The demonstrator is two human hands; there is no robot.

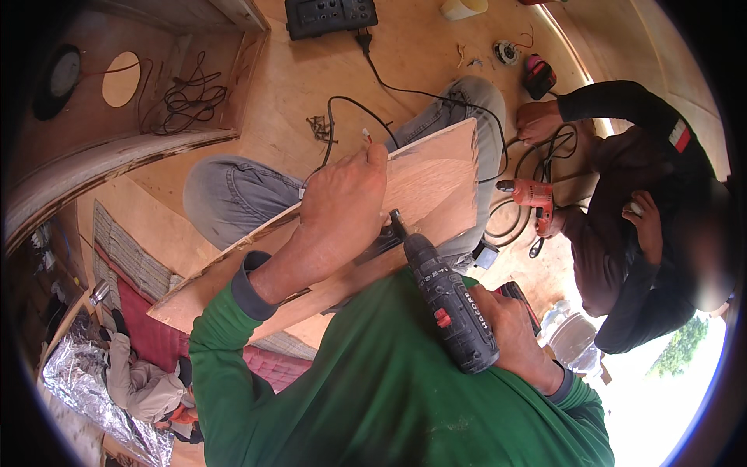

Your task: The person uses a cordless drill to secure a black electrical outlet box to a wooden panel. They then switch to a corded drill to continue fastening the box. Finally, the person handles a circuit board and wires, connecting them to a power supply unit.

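Bends the left arm in across the front of the body and sets the left hand [346,206] over the far edge of the wooden board [440,175], with knuckles up and fingers curled closed on the wood, their ends mostly hidden. Shows a small pale stub [366,135] beside those knuckles, too small to identify. Folds the right elbow back near the side and wraps the right hand [510,331] closed around the grip of the black drill [436,280]. Points the drill forward and leftward, with its tip just beside the left hand; cannot tell whether touching the board. Keeps the board aslant across the lap, above grey trousers [245,194]. Bears bold white lettering along the drill's casing, with small pale markings around its collar. Bears a red-and-white patch [680,135] on the co-worker's dark sleeve [622,101]. Beyond, without legible writing: a red drill [531,194] near the co-worker and a black box [331,15] on the wooden floor [288,86]
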